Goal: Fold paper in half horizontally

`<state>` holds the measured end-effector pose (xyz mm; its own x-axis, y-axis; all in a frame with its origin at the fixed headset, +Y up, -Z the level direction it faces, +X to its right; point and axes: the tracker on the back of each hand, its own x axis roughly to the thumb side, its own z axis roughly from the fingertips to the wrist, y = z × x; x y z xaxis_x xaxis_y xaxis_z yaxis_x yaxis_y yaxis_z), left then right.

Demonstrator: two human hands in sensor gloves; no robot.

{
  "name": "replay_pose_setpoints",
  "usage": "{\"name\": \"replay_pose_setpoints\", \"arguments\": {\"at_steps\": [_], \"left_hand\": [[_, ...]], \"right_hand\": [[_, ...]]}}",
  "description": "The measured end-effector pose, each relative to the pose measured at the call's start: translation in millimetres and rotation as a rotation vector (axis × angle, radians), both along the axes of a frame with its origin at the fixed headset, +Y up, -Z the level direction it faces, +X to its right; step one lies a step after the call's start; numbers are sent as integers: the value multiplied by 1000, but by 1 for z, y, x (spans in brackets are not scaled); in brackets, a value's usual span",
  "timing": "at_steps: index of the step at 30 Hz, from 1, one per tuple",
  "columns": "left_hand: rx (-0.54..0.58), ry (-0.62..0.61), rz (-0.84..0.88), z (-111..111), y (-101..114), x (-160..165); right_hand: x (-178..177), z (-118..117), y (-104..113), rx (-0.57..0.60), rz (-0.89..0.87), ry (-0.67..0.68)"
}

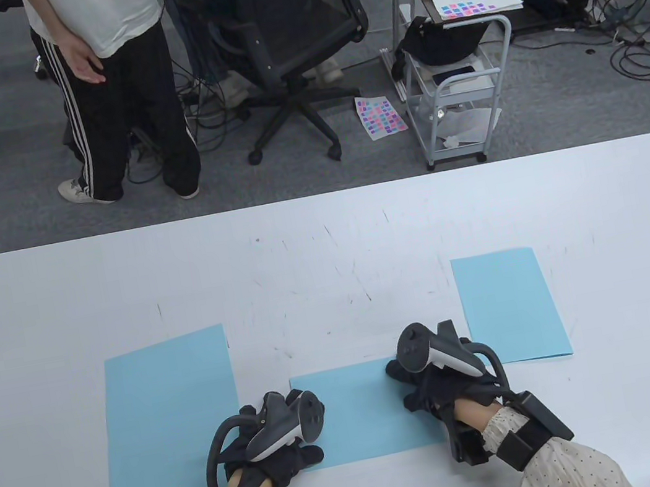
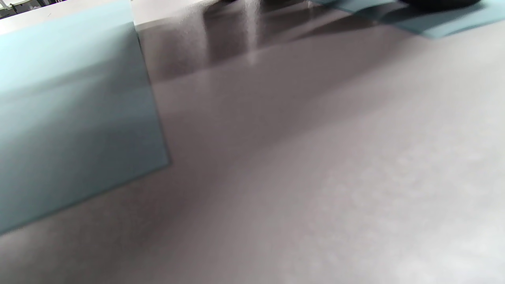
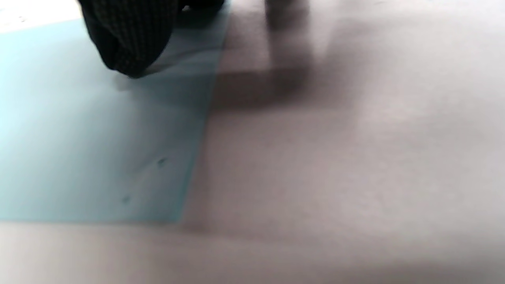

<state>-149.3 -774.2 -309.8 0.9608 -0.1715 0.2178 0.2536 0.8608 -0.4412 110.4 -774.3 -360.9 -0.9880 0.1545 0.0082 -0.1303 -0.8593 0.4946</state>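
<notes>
The room is evenly bright and the table view is sharp, with only soft, small shadows under the left hand [image 1: 271, 435] and right hand [image 1: 442, 373]. Both wrist views are blurred and dimmer; grey shadows lie on the table [image 3: 355, 157] beyond the fingers [image 3: 126, 39].

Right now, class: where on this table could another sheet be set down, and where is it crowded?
Free: the broad far strip of the table beyond all sheets, and the far right side past the right sheet. Crowded: the near middle, where the left hand and right hand rest on the middle sheet, beside the left sheet.
</notes>
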Motion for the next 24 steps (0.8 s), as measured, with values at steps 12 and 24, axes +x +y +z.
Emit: {"name": "replay_pose_setpoints", "arguments": {"at_steps": [12,24], "left_hand": [[5,-4,-10,0,0,1],[10,-13,-23,-1,0,2]], "right_hand": [[12,-1,-1,-9,-14,-33],[8,29,12,51,-70,72]]}}
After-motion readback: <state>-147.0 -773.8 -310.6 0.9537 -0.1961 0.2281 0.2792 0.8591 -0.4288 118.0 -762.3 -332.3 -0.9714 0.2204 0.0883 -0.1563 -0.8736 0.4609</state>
